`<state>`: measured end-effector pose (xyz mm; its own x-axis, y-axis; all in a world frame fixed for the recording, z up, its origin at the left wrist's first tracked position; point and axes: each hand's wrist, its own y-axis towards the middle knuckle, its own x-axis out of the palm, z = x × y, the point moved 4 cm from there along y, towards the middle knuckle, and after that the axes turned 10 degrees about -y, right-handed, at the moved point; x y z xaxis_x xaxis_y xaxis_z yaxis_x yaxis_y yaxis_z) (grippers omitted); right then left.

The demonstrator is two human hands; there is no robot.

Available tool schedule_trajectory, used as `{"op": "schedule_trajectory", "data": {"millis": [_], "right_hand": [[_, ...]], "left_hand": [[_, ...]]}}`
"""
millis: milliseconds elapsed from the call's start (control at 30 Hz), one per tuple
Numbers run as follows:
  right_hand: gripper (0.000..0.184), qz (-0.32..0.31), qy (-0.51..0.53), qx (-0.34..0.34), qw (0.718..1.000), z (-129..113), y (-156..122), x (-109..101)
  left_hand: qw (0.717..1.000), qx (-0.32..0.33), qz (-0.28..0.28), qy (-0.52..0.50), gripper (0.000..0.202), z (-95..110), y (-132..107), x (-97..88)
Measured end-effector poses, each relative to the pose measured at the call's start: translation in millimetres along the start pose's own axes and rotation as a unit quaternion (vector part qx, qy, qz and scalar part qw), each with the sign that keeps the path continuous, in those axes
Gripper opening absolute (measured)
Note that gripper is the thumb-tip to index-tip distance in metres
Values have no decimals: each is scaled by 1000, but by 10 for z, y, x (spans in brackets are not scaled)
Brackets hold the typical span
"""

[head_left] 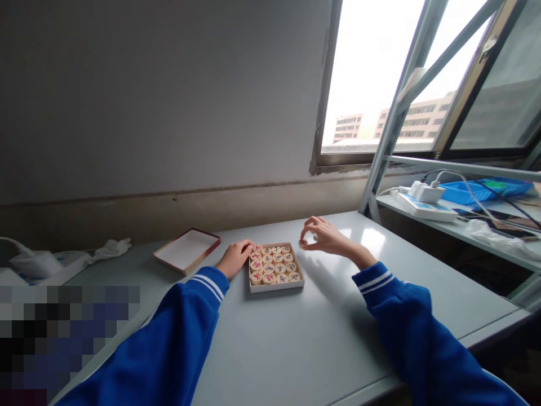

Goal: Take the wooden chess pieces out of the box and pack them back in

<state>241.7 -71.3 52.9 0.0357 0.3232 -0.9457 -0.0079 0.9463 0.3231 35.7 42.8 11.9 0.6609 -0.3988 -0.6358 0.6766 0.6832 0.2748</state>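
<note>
The box sits on the tabletop, nearer the back edge than the front, just to the left of the right hand. That hand pinches a small round piece with a red mark. The left hand is closer and touches the box near its back left corner; I can't tell if it grips. The box looks nearly square, with no clear long side, and holds rows of fat, pale discs with red or black marks.

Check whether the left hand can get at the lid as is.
Likely yes: the lid lies beside the left hand, nothing visible between them; the hand would just have to leave the box.
</note>
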Motion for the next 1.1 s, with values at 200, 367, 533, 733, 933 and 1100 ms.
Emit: {"op": "schedule_trajectory", "data": {"millis": [200,367,533,733,933,1100], "right_hand": [[25,-17,24,13,999,17,-51,-3],[21,-104,204,-197,953,-757,-72,-51],[19,-79,207,-204,954,-947,-85,21],[20,-61,213,-200,954,-919,-55,85],[24,-74,224,-137,962,-759,-40,-15],[28,-86,120,-69,987,-230,-78,-49]], "left_hand": [[1000,-7,-4,-8,27,9,-13,0],[1000,2,-1,5,28,40,-13,-12],[1000,6,1,14,29,40,-9,-9],[1000,5,-4,11,28,31,-13,-4],[1000,2,-7,8,27,39,-13,-6],[1000,-3,-1,2,26,49,-20,-10]]}}
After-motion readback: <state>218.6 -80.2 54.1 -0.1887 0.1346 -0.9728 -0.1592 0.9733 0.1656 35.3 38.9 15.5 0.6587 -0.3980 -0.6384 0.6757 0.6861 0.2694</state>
